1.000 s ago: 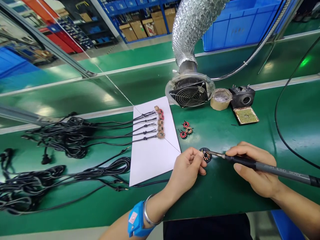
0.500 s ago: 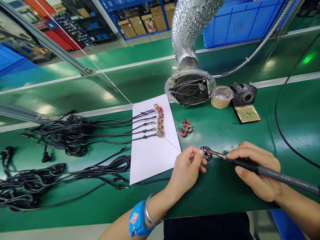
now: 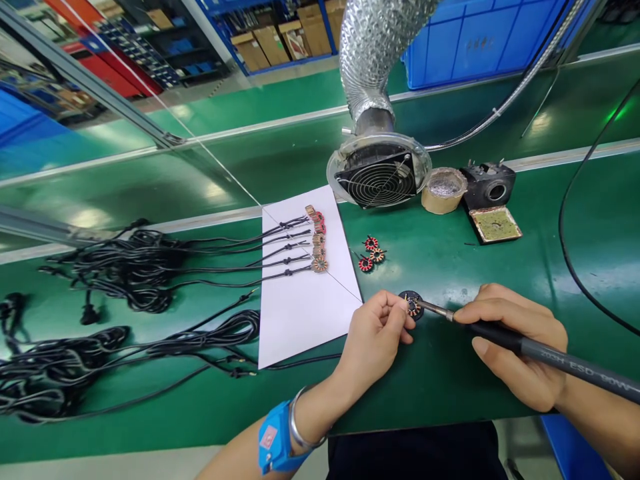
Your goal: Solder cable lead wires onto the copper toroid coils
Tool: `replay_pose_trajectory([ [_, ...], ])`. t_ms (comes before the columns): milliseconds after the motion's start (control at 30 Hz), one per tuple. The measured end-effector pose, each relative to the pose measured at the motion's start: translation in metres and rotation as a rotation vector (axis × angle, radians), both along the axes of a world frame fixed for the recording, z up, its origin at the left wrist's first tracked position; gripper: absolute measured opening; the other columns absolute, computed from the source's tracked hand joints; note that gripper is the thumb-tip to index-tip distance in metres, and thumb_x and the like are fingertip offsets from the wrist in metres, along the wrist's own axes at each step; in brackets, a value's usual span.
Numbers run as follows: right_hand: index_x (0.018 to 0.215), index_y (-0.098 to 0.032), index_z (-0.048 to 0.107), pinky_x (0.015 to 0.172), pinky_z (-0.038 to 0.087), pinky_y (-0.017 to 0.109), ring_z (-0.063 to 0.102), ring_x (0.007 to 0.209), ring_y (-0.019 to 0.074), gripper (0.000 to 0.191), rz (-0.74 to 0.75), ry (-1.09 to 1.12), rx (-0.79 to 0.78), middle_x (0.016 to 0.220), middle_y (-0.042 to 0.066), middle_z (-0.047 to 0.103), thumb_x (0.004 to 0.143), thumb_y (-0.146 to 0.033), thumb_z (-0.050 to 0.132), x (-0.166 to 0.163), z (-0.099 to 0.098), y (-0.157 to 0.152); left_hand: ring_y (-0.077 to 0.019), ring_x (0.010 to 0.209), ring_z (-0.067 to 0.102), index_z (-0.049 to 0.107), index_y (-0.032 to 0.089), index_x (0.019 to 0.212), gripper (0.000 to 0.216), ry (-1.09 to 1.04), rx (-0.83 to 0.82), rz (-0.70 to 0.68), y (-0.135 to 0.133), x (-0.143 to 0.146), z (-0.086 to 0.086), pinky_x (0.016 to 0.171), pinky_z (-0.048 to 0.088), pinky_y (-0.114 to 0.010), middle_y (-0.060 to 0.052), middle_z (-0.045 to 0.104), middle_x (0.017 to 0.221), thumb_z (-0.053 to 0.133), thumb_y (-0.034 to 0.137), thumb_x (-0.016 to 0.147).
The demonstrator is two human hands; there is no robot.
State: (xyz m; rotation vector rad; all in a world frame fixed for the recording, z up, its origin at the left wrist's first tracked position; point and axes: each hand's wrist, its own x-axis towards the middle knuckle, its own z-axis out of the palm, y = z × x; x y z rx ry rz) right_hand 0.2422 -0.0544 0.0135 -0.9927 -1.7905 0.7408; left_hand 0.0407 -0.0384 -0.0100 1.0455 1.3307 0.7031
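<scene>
Pinches thumb and forefinger of the left hand point(image 3: 377, 333) tip to tip at the left edge of a ring coil point(image 3: 415, 307), seen from the head camera on a black disc point(image 3: 411, 295) to the right of the white sheet point(image 3: 295, 327). Seems to have hold of a thin wire point(image 3: 343, 287) running diagonally across the white sheet to that hand; exact grip too small to tell.

Reads "203H ESD 90W", slightly blurred, along the grey handle of the soldering iron point(image 3: 565, 363). Too faint to read: dark marks on the blue bin point(image 3: 457, 50), beyond the white sheet.

Reaches up from the near side with the left forearm, blue band point(image 3: 277, 437) and metal bangle point(image 3: 299, 430) round its wrist. Comes in with the right hand point(image 3: 523, 343) from farther right of the white sheet, wrist low, iron tilted toward the coil.

Wraps right fingers round the soldering iron like a pen, thumb slightly apart underneath, metal tip at the coil's right edge.

Also, in a row on the white sheet, wound coils point(image 3: 321, 265) beside black cable point(image 3: 150, 267) ends; just right of it, three loose coils point(image 3: 377, 255); beyond its far right corner, a fan hood point(image 3: 380, 185).
</scene>
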Motion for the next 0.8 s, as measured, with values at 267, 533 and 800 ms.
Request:
replay_pose_trajectory([
  [267,0.097,-0.019,0.066,0.053,0.041,0.029,0.052,0.062,0.014,0.027,-0.018,0.01,-0.003,0.074,0.002,0.058,0.077,-0.008,0.051,0.0,0.0,0.0,-0.0092,0.052,0.06,0.053,0.016,0.08,0.023,-0.006,0.009,-0.002,0.0,-0.001,0.0,0.055,0.045,-0.021,0.001,0.064,0.069,0.053,0.037,0.09],
  [533,0.096,-0.021,0.065,0.053,0.041,0.03,0.052,0.061,0.0146,0.025,-0.042,-0.001,-0.015,0.072,0.002,0.058,0.078,-0.01,0.052,0.0,-0.002,0.0,-0.009,0.053,0.059,0.053,0.016,0.08,0.023,-0.013,0.007,0.003,0.0,0.0,0.001,0.056,0.045,-0.021,0.001,0.064,0.069,0.054,0.037,0.09],
  [800,0.105,-0.025,0.065,0.068,0.048,0.035,0.059,0.077,0.02,0.026,-0.195,-0.133,0.175,0.089,0.004,0.066,0.083,-0.014,0.059,0.015,-0.002,0.028,-0.0088,0.056,0.06,0.052,0.017,0.087,0.022,0.026,0.061,-0.117,-0.008,-0.005,0.001,0.057,0.047,-0.021,-0.001,0.064,0.077,0.048,0.037,0.093],
])
